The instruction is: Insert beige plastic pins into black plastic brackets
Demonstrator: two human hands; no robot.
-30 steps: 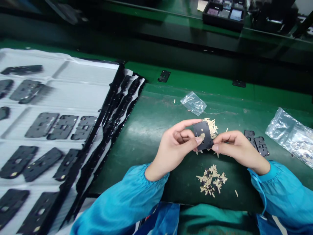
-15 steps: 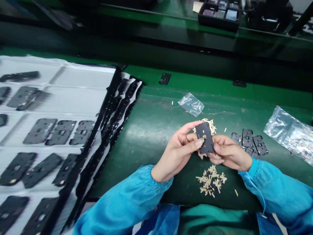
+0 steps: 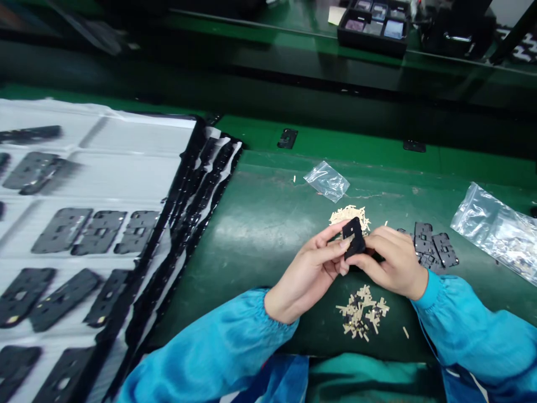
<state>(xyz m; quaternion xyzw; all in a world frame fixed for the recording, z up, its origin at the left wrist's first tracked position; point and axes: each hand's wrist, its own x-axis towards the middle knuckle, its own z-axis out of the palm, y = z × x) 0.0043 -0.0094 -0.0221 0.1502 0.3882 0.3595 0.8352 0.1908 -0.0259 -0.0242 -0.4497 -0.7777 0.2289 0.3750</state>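
A small black rectangular plastic plate (image 3: 356,242) with cut-outs is tilted between my hands above the green table. My left hand (image 3: 308,266) is closed on its left side, thumb across its face. My right hand (image 3: 394,258) has its thumb and fingers pinched at the plate's right edge. Behind the plate lies a pile of small pale strips (image 3: 349,214), partly covered by it. Nearer my body is a second heap of pale strips and dark bits (image 3: 361,313). Several similar black plates (image 3: 445,249) lie beyond my right hand.
On the left, a white compartmented tray sheet (image 3: 138,137) bears rows of black plates, with more layers stacked under its dark edge. A small clear zip bag (image 3: 327,181) lies ahead, and a larger filled one (image 3: 499,229) at right. A black divided box (image 3: 373,25) stands on the shelf.
The plate has turned from facing me to a steeper tilt. My right hand has rolled over from below its edge to grip it from the side and above.
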